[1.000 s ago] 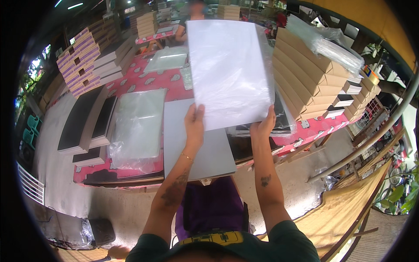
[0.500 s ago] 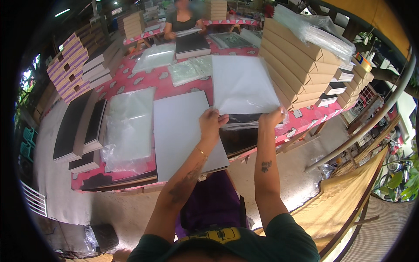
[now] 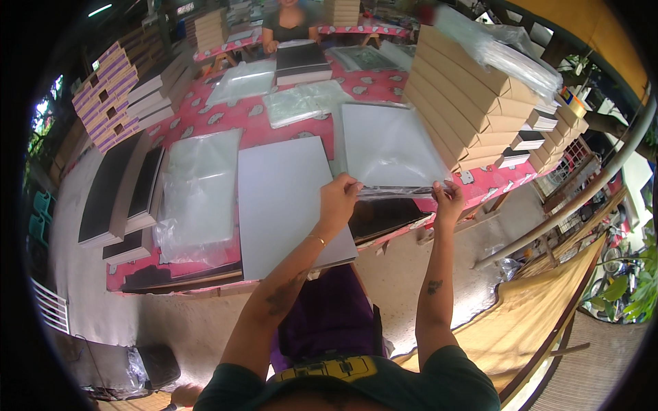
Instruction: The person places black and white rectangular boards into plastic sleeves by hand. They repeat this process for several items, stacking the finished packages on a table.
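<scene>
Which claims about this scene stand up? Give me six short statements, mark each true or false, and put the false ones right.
1. The left hand and right hand pinch clear plastic. True.
2. The two hands are clasped together. False: they are apart, along the plastic's near edge.
3. A grey board lies to the left of the held plastic. True.
4. The grey board stands upright. False: it lies flat.
5. Brown packages are stacked to the right of the held plastic. True.
6. The stack has nothing on top. False: plastic bags lie on it.
</scene>
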A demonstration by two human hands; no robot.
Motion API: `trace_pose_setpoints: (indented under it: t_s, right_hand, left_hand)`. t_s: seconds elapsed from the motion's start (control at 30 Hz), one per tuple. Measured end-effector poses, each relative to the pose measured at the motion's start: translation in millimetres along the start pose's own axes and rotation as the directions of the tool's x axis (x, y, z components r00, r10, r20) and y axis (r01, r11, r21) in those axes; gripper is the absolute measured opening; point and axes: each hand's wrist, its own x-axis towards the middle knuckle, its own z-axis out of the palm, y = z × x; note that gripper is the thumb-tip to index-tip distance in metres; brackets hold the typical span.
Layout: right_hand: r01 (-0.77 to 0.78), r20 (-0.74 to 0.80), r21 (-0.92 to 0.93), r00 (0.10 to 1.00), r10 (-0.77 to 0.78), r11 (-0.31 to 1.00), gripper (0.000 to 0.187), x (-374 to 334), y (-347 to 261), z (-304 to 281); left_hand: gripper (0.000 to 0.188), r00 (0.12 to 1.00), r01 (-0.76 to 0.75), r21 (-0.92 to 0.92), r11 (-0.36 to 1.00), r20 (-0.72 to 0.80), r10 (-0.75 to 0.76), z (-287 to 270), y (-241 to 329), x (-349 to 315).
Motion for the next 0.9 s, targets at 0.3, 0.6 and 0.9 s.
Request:
trace_pose_setpoints:
  t_s: [0.3, 0.6, 0.9]
  right_hand:
    - [0.142, -0.029, -0.603, 0.980, -0.199, 0.785, 0.036, -4.3, 15.7, 6.0]
    - [0.129, -0.001, -0.606, 0.987, -0.163, 0.785, 0.042, -25.5, 4.3, -13.5]
    - [0.121, 0.310, -0.186, 0.949, -0.058, 0.975, 0.031, -117.7, -86.4, 78.3]
  left_hand:
    - [0.010, 0.957, -0.246, 0.637, 0.730, 0.042, 0.287, -0.9, -22.2, 4.7]
    - [0.025, 0.907, -0.331, 0.549, 0.767, -0.040, 0.420, -120.3, 11.0, -18.9]
    - [0.040, 0.832, 0.554, 0.831, -0.043, -0.552, 0.042, -385.7, -42.5, -102.0]
